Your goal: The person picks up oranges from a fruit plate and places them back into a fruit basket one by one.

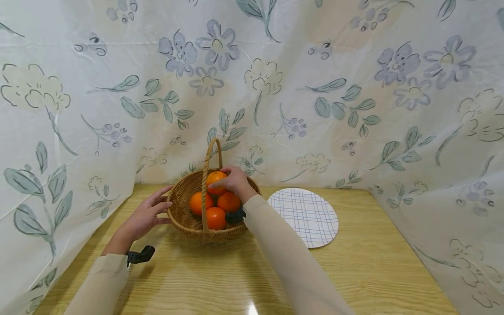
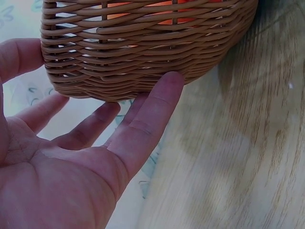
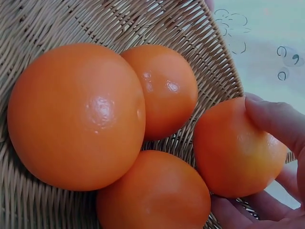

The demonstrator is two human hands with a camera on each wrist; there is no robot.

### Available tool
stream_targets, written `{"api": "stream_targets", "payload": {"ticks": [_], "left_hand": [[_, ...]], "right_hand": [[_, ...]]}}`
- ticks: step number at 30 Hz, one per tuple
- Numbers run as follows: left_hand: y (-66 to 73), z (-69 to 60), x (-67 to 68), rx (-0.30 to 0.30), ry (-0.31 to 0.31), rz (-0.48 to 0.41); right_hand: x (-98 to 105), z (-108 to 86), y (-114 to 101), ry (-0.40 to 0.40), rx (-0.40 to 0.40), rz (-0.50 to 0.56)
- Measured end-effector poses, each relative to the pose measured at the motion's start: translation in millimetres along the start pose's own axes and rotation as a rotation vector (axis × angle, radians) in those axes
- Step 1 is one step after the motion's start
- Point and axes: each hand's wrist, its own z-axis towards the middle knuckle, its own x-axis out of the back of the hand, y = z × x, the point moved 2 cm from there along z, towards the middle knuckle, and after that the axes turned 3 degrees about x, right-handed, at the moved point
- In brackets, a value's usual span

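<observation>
A brown wicker basket (image 1: 180, 204) with a tall arched handle (image 1: 204, 192) stands on the table, holding several oranges. At the basket's back right side, my right hand (image 1: 236, 180) grips one orange (image 3: 238, 152), thumb on top and fingers beneath. The other oranges, among them a large one (image 3: 71, 117), lie close beside it in the basket. My left hand (image 1: 143, 217) is at the basket's left side, its extended fingers touching the woven wall (image 2: 133, 62) from outside. The right forearm hides part of the basket's front right rim in the head view.
A round white mat with blue checked lines (image 1: 305, 216) lies on the wooden table (image 1: 366, 262) right of the basket, partly behind the right sleeve. Flowered cloth (image 1: 275, 100) hangs behind the table and along both sides. Black wrist mounts (image 1: 141, 254) sit on the wrists.
</observation>
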Motion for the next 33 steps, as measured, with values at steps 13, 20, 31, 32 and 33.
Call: {"api": "stream_targets", "payload": {"ticks": [13,20,31,32,33], "left_hand": [[0.5,1.7,0.4,0.008,0.001,0.021],[-1.0,2.0,3.9,0.013,0.003,0.014],[3.3,1.8,7.9,0.031,-0.002,0.049],[4.8,1.5,8.1,0.033,0.000,0.069],[6.2,1.6,8.3,0.036,0.002,0.090]], "right_hand": [[0,-4.7,-3,0.030,-0.010,-0.029],[1,-0.3,-1,0.009,0.016,-0.096],[15,-10.1,-1,-0.142,0.086,-0.128],[17,-11.6,-1,-0.148,0.097,-0.130],[21,-13.1,0,-0.151,0.107,-0.127]]}}
